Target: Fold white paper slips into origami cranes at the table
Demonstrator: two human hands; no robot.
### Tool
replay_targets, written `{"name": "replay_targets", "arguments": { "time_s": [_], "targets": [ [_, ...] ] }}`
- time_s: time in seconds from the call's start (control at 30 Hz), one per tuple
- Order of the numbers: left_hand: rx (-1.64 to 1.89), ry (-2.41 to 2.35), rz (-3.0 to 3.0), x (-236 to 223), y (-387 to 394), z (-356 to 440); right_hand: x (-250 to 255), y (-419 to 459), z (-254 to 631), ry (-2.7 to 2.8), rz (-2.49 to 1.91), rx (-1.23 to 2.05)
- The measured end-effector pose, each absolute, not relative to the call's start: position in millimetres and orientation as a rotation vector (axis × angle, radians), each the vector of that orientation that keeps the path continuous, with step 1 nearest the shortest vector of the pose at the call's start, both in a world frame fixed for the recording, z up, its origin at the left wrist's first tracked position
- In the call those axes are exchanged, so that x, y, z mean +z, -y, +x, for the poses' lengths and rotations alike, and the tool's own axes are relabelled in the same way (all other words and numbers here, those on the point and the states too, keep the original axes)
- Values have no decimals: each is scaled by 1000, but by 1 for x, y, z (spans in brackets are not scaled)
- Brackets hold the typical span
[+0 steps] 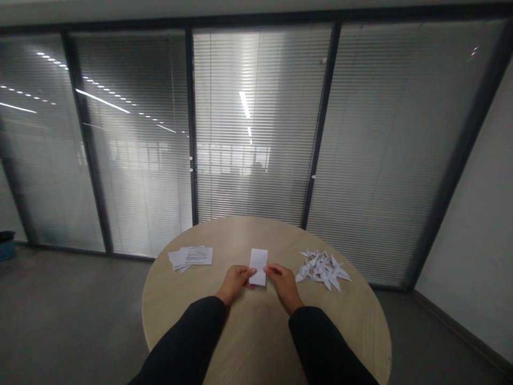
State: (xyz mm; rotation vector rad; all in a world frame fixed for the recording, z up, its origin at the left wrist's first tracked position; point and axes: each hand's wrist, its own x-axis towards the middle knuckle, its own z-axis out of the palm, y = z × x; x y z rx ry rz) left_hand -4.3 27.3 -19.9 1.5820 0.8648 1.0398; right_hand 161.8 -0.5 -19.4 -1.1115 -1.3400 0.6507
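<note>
A white rectangular piece of paper [258, 260], seemingly folded, is held upright lengthwise between my two hands above the middle of the round table. My left hand [235, 281] pinches its lower left edge, thumb on the front and fingers tucked behind. On the opposite edge, my right hand [282, 283] grips the paper between thumb and fingertips. A heap of folded white paper cranes [323, 269] lies to the right of my right hand. Off to the left rests a loose stack of printed paper sheets [196, 255].
The round wooden table [256, 230] stands close to a glass partition with blinds [256, 128] in dark frames. A blue bin [7, 247] sits on the grey floor at far left. A white wall [473, 240] rises on the right.
</note>
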Motion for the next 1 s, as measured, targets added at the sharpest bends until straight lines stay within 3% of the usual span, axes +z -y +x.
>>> {"name": "replay_targets", "arguments": {
  "time_s": [0.5, 1.0],
  "targets": [
    [861, -768, 1418, -25, -26, 1, -22, -1, 165, 1272, -1127, 641],
    [904, -944, 1748, -12, -18, -4, -19, 1, 163, 1280, -1104, 663]
  ]
}}
